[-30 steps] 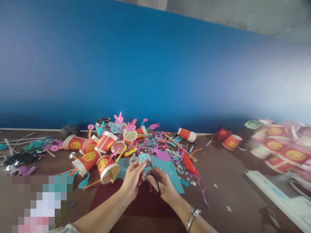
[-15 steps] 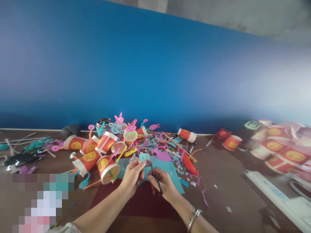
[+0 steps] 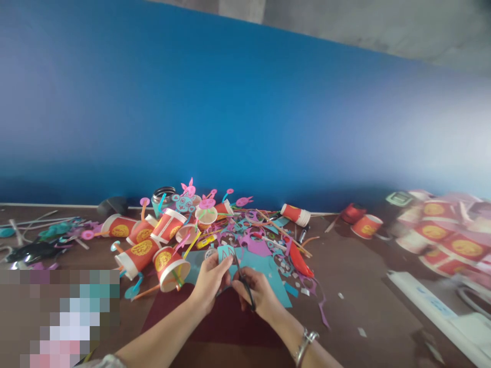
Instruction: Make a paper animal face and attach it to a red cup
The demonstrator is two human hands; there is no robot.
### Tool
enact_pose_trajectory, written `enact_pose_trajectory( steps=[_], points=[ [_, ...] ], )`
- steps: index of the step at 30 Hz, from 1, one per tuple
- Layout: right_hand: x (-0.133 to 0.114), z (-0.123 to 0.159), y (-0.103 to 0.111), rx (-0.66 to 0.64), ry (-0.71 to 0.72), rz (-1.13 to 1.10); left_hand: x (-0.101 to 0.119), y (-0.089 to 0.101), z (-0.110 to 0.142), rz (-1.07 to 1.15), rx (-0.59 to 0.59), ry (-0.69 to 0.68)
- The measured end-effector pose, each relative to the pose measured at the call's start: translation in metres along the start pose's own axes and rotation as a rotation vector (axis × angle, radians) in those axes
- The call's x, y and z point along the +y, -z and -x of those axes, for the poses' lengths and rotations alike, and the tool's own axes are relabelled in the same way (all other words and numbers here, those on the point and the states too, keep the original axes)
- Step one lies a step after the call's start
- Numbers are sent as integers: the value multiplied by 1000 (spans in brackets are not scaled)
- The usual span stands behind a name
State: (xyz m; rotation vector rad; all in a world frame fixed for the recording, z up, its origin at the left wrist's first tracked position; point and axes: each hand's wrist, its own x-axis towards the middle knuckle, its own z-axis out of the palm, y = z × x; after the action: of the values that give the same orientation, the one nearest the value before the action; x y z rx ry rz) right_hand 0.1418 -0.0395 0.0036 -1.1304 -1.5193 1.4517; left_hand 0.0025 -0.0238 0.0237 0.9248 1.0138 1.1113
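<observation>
Between thumb and fingers, my left hand (image 3: 211, 280) pinches a small light-blue piece of paper (image 3: 225, 252) with pointed ear-like outlines drawn in red. My right hand (image 3: 256, 290) grips black-handled scissors (image 3: 247, 289), their blades pointing up and away at the right edge of that piece. Whether the blades are parted is too small to tell. Beneath both hands lie a larger light-blue sheet (image 3: 278, 278) and a dark red sheet (image 3: 218, 324). A silver bracelet circles my right wrist.
Red paper cups (image 3: 169, 263) with straws and paper animal faces crowd the left. Paper scraps (image 3: 257, 243) and a red tool (image 3: 300, 260) lie beyond my hands. More cups (image 3: 466, 245) in plastic and a white device (image 3: 433, 306) are at right. A blue partition (image 3: 245, 112) stands behind.
The small paper piece has shifted slightly left and turned a little in my left hand. The scissors stay beside its right edge, tilted slightly differently.
</observation>
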Motion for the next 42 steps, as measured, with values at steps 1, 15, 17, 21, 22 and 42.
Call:
enact_pose_trajectory(
  steps=[1, 15, 17, 21, 22, 42],
  points=[
    [0, 0, 0, -4, 0, -6, 1, 0, 0, -14, 2, 8],
    [0, -3, 2, -13, 4, 11, 5, 7, -7, -54, -92, 31],
    [-1, -2, 1, -6, -7, 25, 6, 7, -7, -57, -89, 33],
    [-3, -2, 2, -15, -21, 34, 6, 9, -9, -79, -106, 36],
    [-3, -2, 2, -20, -20, 24, 7, 10, -9, -89, -116, 41],
    [-6, -2, 4, 5, -38, 36, -3, 6, -9, -75, -56, -50]
  ],
)
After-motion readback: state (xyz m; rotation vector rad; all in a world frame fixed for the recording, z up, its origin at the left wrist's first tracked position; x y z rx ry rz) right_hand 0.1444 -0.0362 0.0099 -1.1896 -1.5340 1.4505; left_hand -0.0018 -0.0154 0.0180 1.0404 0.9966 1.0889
